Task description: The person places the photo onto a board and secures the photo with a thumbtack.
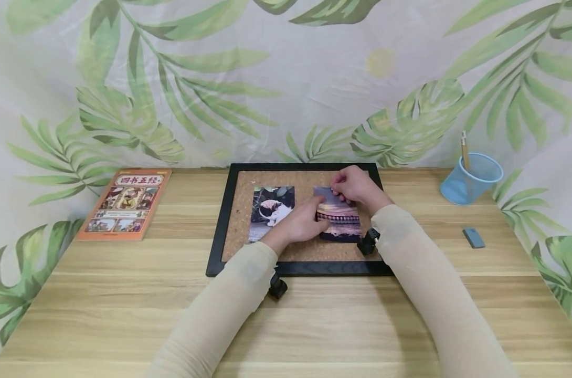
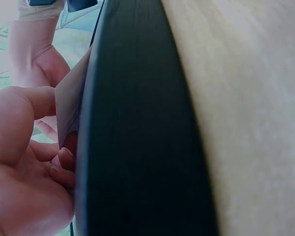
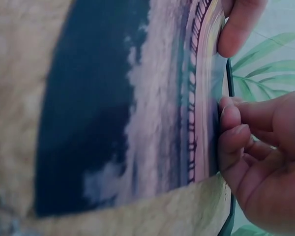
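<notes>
A black-framed cork board (image 1: pixel 305 252) lies on the table near the wall. My left hand (image 1: pixel 305 223) holds the left edge of a sunset photo (image 1: pixel 340 215) with thumb and fingers. In the left wrist view, that photo's pale underside (image 2: pixel 71 93) curves up off the board by the left hand (image 2: pixel 24 162). My right hand (image 1: pixel 357 186) pinches a small pale pin-like thing at the photo's top edge, mostly hidden by the fingertips. In the right wrist view, the right hand (image 3: pixel 265 152) has its thumb and finger together there. A cat photo (image 1: pixel 272 205) lies flat on the cork, left of the sunset photo.
An orange book (image 1: pixel 125 205) lies at the left of the table. At the right stands a blue mesh pen cup (image 1: pixel 470 181) with pencils (image 1: pixel 464 149). A small blue-grey block (image 1: pixel 473 237) lies in front of it. A leaf-patterned cloth (image 1: pixel 314 79) hangs behind the board.
</notes>
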Motion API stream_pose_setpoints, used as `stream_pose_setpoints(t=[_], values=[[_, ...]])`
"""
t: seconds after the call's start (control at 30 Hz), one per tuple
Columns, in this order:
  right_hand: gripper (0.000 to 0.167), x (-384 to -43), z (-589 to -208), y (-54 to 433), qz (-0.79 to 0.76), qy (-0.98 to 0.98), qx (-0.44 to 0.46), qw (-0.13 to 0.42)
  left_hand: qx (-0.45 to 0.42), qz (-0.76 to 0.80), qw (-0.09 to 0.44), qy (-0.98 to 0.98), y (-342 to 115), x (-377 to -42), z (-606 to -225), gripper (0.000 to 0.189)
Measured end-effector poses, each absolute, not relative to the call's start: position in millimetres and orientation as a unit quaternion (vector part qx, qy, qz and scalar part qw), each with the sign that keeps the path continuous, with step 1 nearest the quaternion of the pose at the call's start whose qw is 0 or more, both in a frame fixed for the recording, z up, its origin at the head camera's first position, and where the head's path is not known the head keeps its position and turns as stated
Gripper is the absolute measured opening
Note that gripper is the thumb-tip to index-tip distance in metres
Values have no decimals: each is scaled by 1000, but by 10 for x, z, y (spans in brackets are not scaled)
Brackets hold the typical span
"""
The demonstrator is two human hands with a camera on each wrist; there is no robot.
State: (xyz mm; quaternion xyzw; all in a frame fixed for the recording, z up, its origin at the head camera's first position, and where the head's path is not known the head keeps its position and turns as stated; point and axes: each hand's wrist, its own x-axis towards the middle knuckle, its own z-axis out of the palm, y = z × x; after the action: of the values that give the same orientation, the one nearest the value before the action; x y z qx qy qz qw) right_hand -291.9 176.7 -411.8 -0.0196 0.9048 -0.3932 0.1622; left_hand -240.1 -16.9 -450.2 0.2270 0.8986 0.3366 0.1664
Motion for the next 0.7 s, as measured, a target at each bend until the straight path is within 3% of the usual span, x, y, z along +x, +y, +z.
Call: stream_pose_setpoints(t=[0.7], values=[[9,-3015,-4108,1737,-361,915,-1,182,233,333,165,899,-177,-2436,-4556,77]])
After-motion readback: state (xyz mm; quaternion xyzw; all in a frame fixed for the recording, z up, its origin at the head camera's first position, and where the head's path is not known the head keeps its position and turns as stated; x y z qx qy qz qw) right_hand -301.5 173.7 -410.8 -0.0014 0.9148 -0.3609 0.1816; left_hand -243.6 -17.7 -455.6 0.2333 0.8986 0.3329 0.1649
